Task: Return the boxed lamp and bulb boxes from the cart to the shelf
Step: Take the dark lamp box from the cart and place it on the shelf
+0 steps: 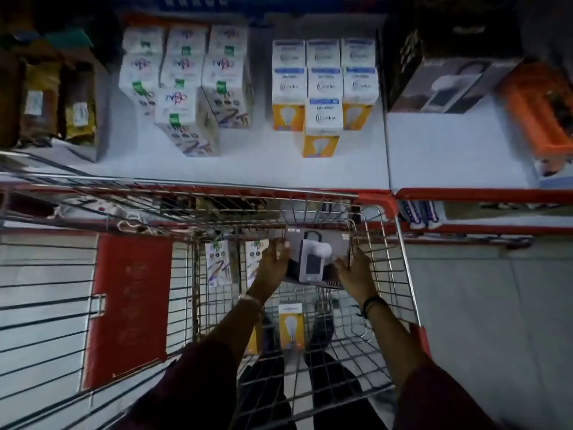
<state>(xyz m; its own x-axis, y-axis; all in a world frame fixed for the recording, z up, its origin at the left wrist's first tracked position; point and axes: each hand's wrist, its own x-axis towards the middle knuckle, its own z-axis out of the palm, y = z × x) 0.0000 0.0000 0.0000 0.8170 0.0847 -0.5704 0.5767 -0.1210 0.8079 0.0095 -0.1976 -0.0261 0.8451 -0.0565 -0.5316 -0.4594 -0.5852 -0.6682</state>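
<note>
Down inside the wire cart (384, 274), both hands are on the boxed lamp (316, 259): left hand (273, 262) clamped on its left edge, right hand (356, 271) on the right edge, so each grip is closed around that dark cardboard box. Fingers cover parts of the print and the lettering is too blurry to read. Lower in the basket sits a yellow-and-white bulb box (290, 325), and two white bulb boxes (218, 263) stand by the cart's left wall, the second mostly hidden behind the left wrist. Beyond the cart, the white shelf (449, 150) has a red front lip and carries rows of white cartons (186, 85), yellow-bottomed bulb cartons (324, 91), another lamp box (446, 85) and an orange item (539, 110) cut off at the right edge. Everything's dim and grainy.
</note>
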